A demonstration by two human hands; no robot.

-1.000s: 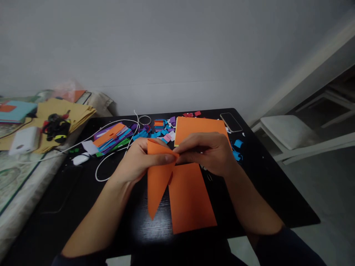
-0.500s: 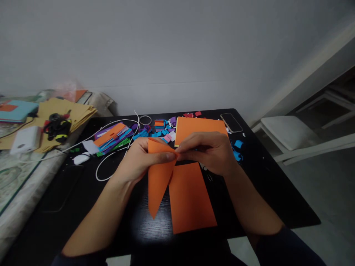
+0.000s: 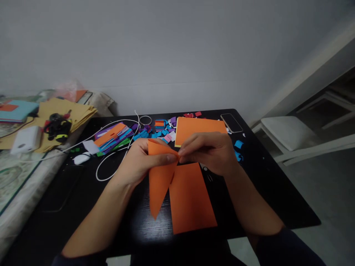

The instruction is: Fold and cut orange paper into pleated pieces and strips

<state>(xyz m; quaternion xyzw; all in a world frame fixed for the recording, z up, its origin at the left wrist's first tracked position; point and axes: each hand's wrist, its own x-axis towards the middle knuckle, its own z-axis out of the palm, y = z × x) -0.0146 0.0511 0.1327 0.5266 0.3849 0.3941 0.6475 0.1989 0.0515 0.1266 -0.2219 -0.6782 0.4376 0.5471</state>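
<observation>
left hand [image 3: 138, 162] + right hand [image 3: 210, 153]: both pinch folded orange paper [image 3: 159, 184] at its top corner, above near table [image 3: 263, 192] | paper likely light, thin, creases easily; grip at folded edges

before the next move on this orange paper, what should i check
1. Both hands grip the folded orange paper: ok, left hand and right hand pinch its top.
2. Its lower tip off the table: cannot tell.
3. Flat orange sheet lies unwrinkled: ok.
4. White cable off the folded paper: ok, it lies left of the left hand.
5. Crease under the fingers: cannot tell, covered.
</observation>
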